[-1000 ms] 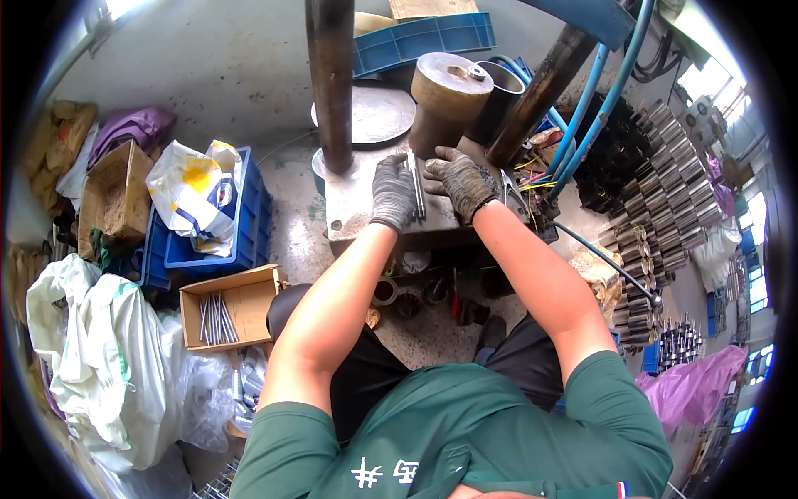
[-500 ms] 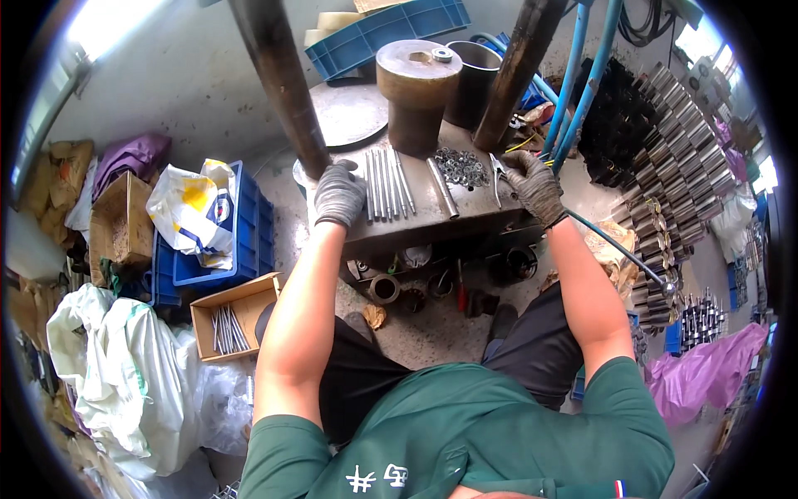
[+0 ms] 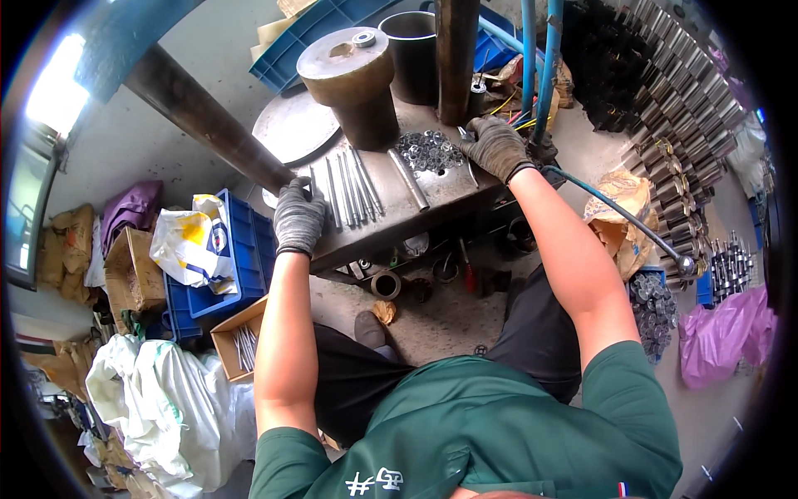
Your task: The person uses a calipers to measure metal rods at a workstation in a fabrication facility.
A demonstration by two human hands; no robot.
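Since the earlier frame, my view has turned and the grey-gloved right hand (image 3: 497,150) has moved in over the silver metal pliers (image 3: 465,133), which lay bare beside it. They rest at the right of the dark steel worktable (image 3: 453,190), mostly covered; I see fingers bent over them but cannot tell whether they are clamped. The grey-gloved left hand (image 3: 299,218) is well apart from it, at the table's left corner, fingers curled, near the slim silver metal rods (image 3: 355,190); I cannot tell whether it grips anything. Between the hands, those rods lie side by side, then a thicker silver metal tube (image 3: 408,180), then a loose heap of small metal nuts (image 3: 429,152). Behind them I see a wide-topped steel block (image 3: 353,91) with a small metal ring (image 3: 364,38) on it, and an open dark cylinder (image 3: 411,62) just beside.
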